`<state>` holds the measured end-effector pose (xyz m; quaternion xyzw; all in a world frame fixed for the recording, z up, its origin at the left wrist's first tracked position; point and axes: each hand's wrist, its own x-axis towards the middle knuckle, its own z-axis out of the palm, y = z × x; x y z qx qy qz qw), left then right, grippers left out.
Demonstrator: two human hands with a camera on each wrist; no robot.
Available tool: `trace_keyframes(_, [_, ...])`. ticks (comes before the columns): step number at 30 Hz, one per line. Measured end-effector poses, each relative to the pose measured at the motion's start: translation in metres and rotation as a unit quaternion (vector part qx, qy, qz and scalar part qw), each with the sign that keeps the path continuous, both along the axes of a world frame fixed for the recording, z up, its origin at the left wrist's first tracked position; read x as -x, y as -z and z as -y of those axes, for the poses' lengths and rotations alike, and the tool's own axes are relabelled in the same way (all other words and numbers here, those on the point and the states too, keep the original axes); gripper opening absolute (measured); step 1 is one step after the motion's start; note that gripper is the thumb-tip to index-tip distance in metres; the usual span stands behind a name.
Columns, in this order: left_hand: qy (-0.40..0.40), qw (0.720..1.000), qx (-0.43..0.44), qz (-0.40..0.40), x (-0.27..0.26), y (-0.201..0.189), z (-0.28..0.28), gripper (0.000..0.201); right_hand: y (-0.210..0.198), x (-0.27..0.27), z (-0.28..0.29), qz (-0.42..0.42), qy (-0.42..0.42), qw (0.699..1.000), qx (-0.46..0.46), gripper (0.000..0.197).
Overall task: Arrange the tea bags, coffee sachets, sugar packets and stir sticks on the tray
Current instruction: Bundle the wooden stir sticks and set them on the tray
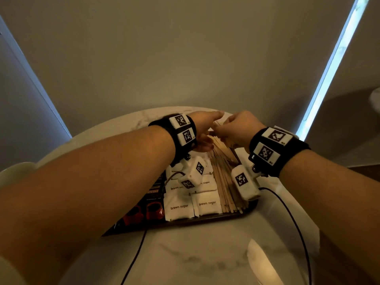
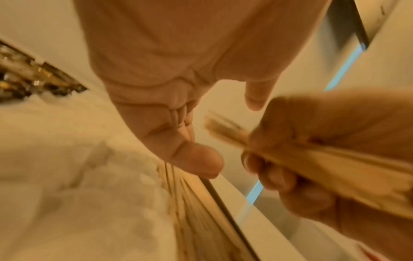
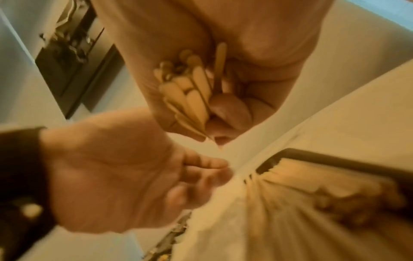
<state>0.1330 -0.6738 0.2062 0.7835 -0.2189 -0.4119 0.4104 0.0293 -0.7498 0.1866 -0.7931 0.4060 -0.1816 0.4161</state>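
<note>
Right wrist view: your right hand (image 3: 223,98) clasps flat wooden stir sticks (image 3: 190,95); lower left, your left hand (image 3: 116,176) hangs slack, holding nothing.

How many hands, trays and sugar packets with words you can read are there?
Hands: 2 (left hand, right hand)
Tray: 1
Sugar packets, label readable: 4
Total: 7
Stir sticks: too many to count, so left out.
</note>
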Motion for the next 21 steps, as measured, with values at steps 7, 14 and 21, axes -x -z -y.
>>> trace_keyframes(7, [0.05, 0.986, -0.071, 0.139, -0.022, 0.002, -0.001, 0.019, 0.013, -0.027, 0.013, -0.203, -0.035, 0.975, 0.088, 0.032])
trace_keyframes(14, [0.112, 0.971, -0.116, 0.179, -0.031, 0.019, 0.005, 0.023, 0.007, -0.034, 0.019, -0.282, -0.074, 0.949, 0.118, 0.028])
trace_keyframes(21, [0.129, 0.957, -0.133, 0.224, -0.029, 0.027, 0.01, 0.039, 0.009, -0.025, 0.031, -0.295, -0.062, 0.944, 0.134, 0.031])
